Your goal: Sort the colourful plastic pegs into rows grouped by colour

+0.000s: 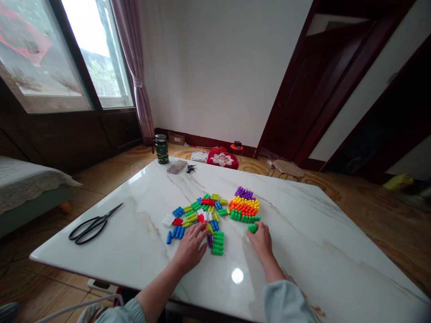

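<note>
From the head camera, our left hand [191,246] rests spread on loose coloured pegs [198,217] on the marble table [141,242], while our right hand [261,242] pinches a green peg [252,228] just below the sorted block [245,205], many pegs unsorted.

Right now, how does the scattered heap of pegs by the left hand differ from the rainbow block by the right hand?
The loose pile is mixed colours lying at random; the joined block is sorted into purple, yellow, orange and green rows. The left hand rests on the pile; the right hand grips one green piece beside the block. Both lie on the marble table.
</note>
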`<action>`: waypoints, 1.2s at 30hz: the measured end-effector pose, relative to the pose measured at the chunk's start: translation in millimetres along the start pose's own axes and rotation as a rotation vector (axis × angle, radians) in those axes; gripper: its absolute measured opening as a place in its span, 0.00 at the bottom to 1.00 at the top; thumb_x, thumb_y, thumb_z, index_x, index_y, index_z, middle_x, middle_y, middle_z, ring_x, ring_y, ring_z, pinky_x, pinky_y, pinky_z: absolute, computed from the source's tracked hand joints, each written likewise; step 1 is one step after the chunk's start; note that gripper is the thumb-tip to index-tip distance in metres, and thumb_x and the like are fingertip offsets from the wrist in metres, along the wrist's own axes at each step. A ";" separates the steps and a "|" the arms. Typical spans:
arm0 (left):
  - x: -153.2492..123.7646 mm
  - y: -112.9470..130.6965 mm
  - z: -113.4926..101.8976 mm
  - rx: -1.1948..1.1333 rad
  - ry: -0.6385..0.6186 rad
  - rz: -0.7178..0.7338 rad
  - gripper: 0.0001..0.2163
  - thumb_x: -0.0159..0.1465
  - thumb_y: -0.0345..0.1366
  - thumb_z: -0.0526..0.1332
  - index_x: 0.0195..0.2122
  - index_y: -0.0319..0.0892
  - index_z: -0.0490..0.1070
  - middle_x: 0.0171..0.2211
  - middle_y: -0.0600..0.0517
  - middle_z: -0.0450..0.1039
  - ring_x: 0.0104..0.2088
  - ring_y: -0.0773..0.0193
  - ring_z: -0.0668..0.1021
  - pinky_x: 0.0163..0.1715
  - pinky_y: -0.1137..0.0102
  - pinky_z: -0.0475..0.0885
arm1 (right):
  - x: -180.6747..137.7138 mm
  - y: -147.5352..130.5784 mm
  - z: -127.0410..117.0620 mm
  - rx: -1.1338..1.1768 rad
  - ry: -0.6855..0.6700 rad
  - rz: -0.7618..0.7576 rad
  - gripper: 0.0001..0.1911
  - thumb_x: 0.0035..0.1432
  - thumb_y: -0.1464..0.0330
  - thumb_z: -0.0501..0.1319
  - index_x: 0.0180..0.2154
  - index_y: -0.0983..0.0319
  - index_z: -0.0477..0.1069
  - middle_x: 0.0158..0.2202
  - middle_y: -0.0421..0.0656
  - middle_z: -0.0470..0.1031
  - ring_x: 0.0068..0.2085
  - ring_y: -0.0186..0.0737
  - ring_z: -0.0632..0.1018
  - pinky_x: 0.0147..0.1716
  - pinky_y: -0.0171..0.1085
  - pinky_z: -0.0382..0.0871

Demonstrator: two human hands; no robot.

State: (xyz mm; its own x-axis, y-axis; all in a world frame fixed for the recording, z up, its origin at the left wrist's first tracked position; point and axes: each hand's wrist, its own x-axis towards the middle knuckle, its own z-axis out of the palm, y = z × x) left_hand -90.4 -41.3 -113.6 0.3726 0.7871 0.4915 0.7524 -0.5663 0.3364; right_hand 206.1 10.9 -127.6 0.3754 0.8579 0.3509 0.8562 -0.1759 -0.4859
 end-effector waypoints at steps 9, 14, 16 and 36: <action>-0.5 0.6 -0.3 0.010 -0.026 -0.009 0.18 0.62 0.32 0.57 0.54 0.46 0.68 0.58 0.44 0.66 0.58 0.50 0.68 0.56 0.52 0.66 | 1.7 1.9 6.8 0.267 0.199 0.028 0.18 0.46 0.64 0.62 0.40 0.63 0.66 0.35 0.46 0.68 0.37 0.45 0.71 0.40 0.42 0.68; -0.4 0.7 -0.5 0.015 -0.035 -0.015 0.18 0.62 0.32 0.57 0.54 0.46 0.68 0.59 0.44 0.65 0.59 0.49 0.67 0.56 0.51 0.66 | 4.0 -3.6 10.6 0.322 0.205 0.028 0.19 0.45 0.66 0.64 0.41 0.64 0.64 0.33 0.45 0.68 0.36 0.45 0.71 0.41 0.43 0.68; -0.2 0.6 -0.3 0.013 -0.033 -0.017 0.18 0.62 0.32 0.57 0.55 0.46 0.68 0.59 0.44 0.65 0.59 0.49 0.67 0.56 0.52 0.66 | 4.1 -2.6 11.4 0.358 0.214 0.048 0.19 0.45 0.66 0.64 0.40 0.64 0.64 0.33 0.45 0.69 0.35 0.44 0.72 0.40 0.43 0.68; -0.6 1.3 -1.3 -0.001 -0.058 -0.039 0.18 0.63 0.33 0.57 0.55 0.46 0.68 0.59 0.45 0.65 0.60 0.50 0.66 0.58 0.52 0.64 | -4.8 -2.0 8.4 0.538 0.166 0.216 0.17 0.45 0.65 0.60 0.38 0.62 0.64 0.34 0.47 0.74 0.32 0.42 0.76 0.37 0.41 0.70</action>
State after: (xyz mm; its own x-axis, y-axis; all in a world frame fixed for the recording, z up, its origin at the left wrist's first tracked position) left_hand -90.3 -42.9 -112.4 0.3741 0.8211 0.4310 0.7661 -0.5356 0.3554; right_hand 199.6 11.2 -135.0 0.6081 0.7356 0.2986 0.4711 -0.0315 -0.8815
